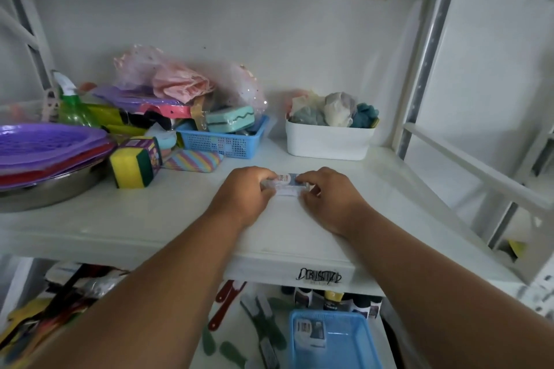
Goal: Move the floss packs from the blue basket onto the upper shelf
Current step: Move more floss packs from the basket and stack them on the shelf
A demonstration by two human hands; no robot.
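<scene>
The left hand (244, 192) and right hand (325, 193) are pinching a floss pack (287, 183) lying on the upper shelf (180, 219); its label is unreadable. Another pack (310, 331) is sitting in the blue basket (353, 344) below.

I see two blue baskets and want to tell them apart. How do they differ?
The upper blue basket stands on the upper shelf, crammed with items, including a teal box on top. The lower blue basket lies below that shelf and holds one floss pack, otherwise showing bare floor. Both are blue perforated plastic.
</scene>
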